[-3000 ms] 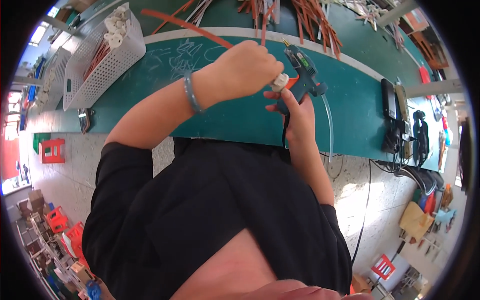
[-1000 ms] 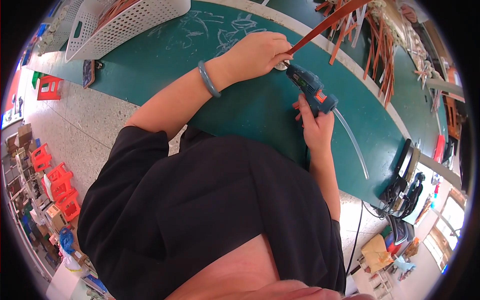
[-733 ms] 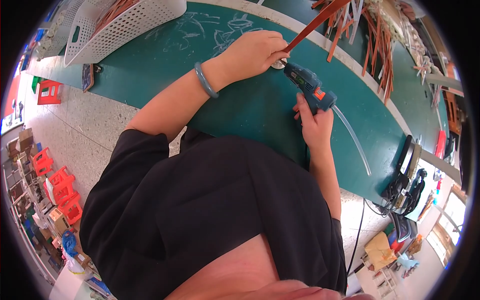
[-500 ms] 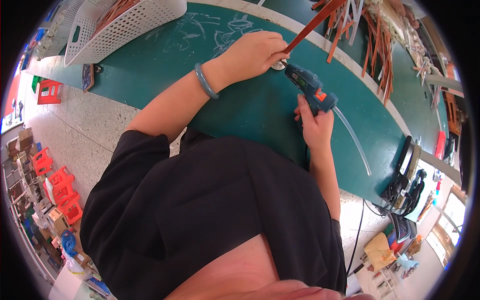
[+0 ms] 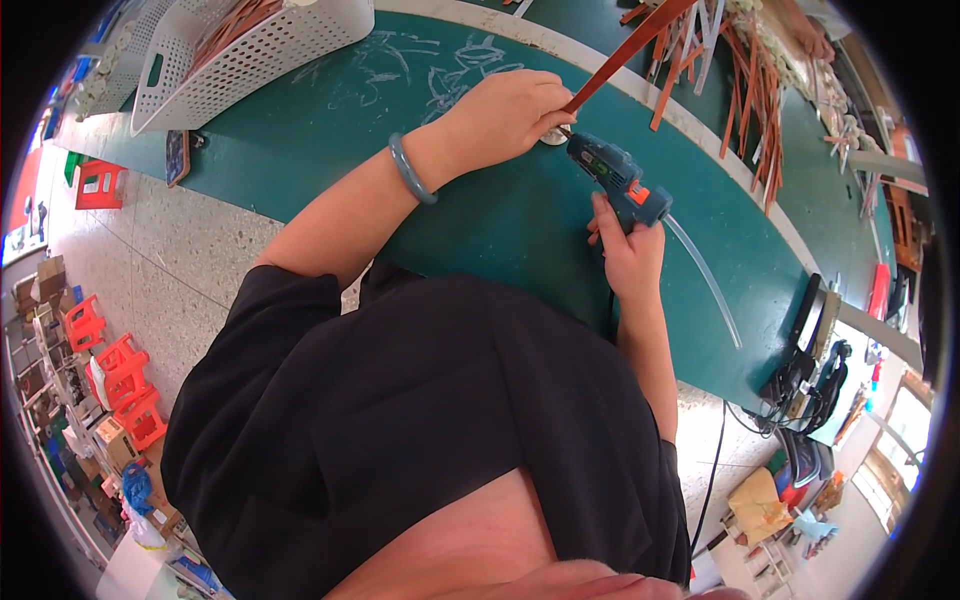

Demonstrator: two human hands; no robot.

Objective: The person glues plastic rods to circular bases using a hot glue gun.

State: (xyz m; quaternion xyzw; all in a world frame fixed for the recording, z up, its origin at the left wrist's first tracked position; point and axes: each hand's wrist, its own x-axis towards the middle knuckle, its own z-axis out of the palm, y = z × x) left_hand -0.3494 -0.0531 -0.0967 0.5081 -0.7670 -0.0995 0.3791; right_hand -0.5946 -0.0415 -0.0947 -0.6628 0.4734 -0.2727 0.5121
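Note:
My left hand [image 5: 505,112], with a grey-blue bangle at the wrist, is closed around the lower end of a reddish-brown flat strip [image 5: 630,50] that slants up to the right. Under its fingertips a small whitish round piece [image 5: 554,138] shows in part; the fingers cover the rest. In my right hand [image 5: 634,262] is a dark teal glue gun [image 5: 605,165] with an orange patch, gripped by its handle. The nozzle points up-left and meets the whitish piece or comes very close; I cannot tell which. A clear glue stick [image 5: 708,285] trails from the gun's back.
The green tabletop [image 5: 480,230] carries chalk-like marks. A white perforated basket [image 5: 250,75] of brown strips stands at upper left, near a phone [image 5: 177,157]. More brown strips [image 5: 755,110] lie at upper right, where another person's hand [image 5: 812,38] seems to show. Black straps [image 5: 810,370] lie at right.
My left hand and the glue gun have shifted very slightly down and to the left. Both grips stay the same. More of the apparent other hand shows at upper right.

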